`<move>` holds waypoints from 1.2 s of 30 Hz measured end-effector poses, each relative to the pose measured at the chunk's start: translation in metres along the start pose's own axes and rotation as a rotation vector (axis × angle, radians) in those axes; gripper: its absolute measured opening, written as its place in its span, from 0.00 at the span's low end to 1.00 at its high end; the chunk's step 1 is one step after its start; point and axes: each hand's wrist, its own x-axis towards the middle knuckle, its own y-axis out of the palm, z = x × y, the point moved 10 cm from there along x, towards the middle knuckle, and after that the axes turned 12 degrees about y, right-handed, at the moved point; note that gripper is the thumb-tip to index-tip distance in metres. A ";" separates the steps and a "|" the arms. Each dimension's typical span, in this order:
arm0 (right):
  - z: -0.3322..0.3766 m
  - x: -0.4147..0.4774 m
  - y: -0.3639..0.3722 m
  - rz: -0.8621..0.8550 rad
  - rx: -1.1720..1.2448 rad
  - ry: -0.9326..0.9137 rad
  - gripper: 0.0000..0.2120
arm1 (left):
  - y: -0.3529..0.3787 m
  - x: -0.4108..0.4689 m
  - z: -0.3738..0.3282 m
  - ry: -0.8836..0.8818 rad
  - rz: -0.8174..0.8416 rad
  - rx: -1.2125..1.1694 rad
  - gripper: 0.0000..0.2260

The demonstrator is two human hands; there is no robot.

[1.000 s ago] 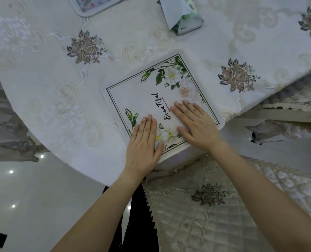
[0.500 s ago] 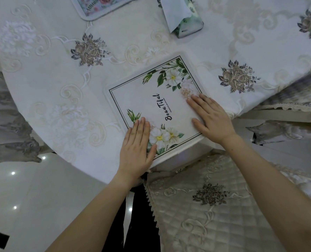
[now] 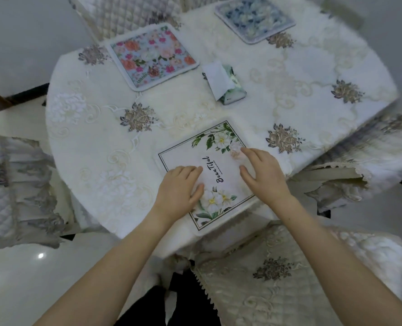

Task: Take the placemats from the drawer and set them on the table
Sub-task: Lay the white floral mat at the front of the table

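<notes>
A white placemat (image 3: 218,151) printed with green leaves, white flowers and black script lies flat at the near edge of the round table (image 3: 96,147). My left hand (image 3: 180,188) rests on its left half with fingers curled and apart. On its right half my right hand (image 3: 263,176) hovers or lightly touches, fingers bent and spread. Neither hand grips anything. A second placemat (image 3: 151,56) with pink and red flowers lies at the far left. Across the table at the far edge is a third placemat (image 3: 254,16) in blue floral print.
A tissue box (image 3: 226,87) with a tissue sticking up stands near the table's middle. Chairs with quilted covers surround the table: one (image 3: 289,271) right below me, one (image 3: 12,184) at the left, one (image 3: 364,165) at the right, one (image 3: 124,12) at the far side.
The view has tilted up, showing the two far placemats. Both hands have lifted from flat to curled on the white placemat, which stays in place.
</notes>
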 end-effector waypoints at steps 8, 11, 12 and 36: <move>0.100 -0.081 -0.093 -0.310 -0.019 0.070 0.23 | -0.128 -0.037 -0.010 0.222 -0.224 0.058 0.21; 0.132 -0.127 -0.090 -0.338 -0.017 0.138 0.24 | -0.143 -0.084 -0.007 0.230 -0.235 0.003 0.22; 0.141 -0.142 -0.082 -0.334 -0.016 0.168 0.25 | -0.140 -0.103 -0.003 0.218 -0.222 -0.012 0.23; 0.238 -0.345 -0.020 -0.289 0.016 0.332 0.29 | -0.174 -0.302 -0.031 0.248 -0.255 -0.044 0.23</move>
